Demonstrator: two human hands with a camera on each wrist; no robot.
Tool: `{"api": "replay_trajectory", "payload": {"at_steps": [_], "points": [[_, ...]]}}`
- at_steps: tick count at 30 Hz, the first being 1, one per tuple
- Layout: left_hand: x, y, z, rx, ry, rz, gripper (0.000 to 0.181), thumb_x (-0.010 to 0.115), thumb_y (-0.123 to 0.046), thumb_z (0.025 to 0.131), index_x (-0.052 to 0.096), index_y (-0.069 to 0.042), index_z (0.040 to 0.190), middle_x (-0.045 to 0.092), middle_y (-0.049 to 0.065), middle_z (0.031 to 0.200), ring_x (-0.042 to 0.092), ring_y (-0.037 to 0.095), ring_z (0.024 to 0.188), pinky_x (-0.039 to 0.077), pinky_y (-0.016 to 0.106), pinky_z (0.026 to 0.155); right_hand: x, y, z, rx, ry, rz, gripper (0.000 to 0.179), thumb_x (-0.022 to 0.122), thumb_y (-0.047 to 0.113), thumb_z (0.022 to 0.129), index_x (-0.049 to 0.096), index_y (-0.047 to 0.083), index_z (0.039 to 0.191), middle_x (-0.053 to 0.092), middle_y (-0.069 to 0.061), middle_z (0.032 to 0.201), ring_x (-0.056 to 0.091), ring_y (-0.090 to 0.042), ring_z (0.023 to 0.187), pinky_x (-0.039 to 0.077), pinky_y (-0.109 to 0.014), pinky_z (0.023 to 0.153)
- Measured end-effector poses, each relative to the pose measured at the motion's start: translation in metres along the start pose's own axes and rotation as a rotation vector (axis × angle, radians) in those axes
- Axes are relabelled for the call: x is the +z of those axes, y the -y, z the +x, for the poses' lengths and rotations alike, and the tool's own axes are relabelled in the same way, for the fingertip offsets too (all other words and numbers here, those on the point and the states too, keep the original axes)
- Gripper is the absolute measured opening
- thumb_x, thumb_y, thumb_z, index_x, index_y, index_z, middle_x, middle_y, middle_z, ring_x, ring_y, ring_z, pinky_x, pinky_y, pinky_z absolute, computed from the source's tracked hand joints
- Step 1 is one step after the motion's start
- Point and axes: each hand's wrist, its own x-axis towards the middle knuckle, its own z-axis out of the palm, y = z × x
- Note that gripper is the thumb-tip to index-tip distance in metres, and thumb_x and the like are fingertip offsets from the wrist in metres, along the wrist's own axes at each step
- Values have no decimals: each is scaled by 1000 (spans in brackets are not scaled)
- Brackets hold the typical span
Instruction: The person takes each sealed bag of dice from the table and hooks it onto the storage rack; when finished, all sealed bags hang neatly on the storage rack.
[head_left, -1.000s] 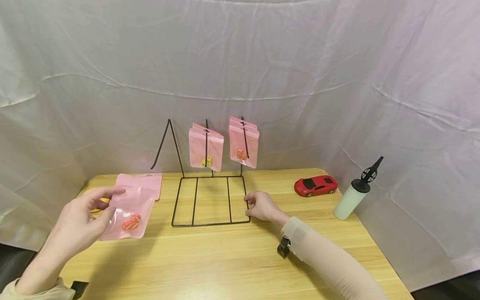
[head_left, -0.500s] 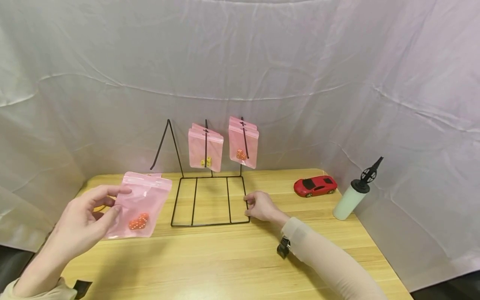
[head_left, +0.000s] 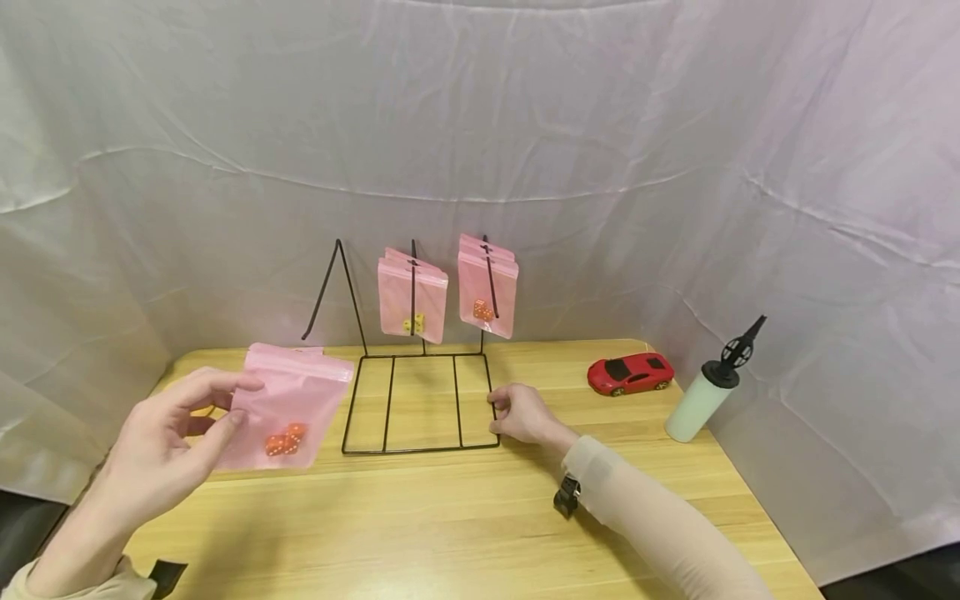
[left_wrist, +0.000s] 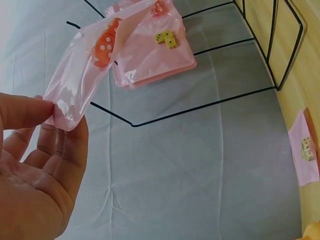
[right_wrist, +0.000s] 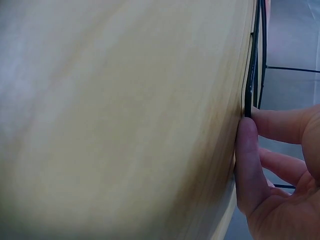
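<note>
My left hand pinches the left edge of a pink zip bag between thumb and fingers, above the table. Orange dice lie at the bag's bottom. A black wire rack stands to its right. The rack's left hook is bare. Pink bags with yellow dice hang on the middle hook; pink bags with orange dice hang on the right hook. My right hand pinches the base's right wire. Another pink bag with yellow dice lies on the table, mostly hidden in the head view.
A red toy car sits at the back right of the wooden table. Beside it stands a pale green hand pump with a black nozzle. A yellow object is partly visible. Grey cloth hangs behind.
My left hand has turned the held bag so it faces more toward the head view, and the bag has shifted right. My right hand has stayed at the rack's base.
</note>
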Motion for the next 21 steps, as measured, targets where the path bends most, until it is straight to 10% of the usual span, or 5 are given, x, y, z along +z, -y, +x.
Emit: {"api": "replay_trajectory", "payload": {"at_steps": [21], "points": [[7, 2, 9, -47, -72, -177, 44, 68, 33, 85, 74, 11, 123, 77, -9, 113, 73, 0, 93, 63, 8, 79, 0, 0, 0, -8, -3, -4, 55, 93, 4, 86, 76, 2, 139, 79, -11, 121, 71, -13, 97, 67, -44, 102]]}}
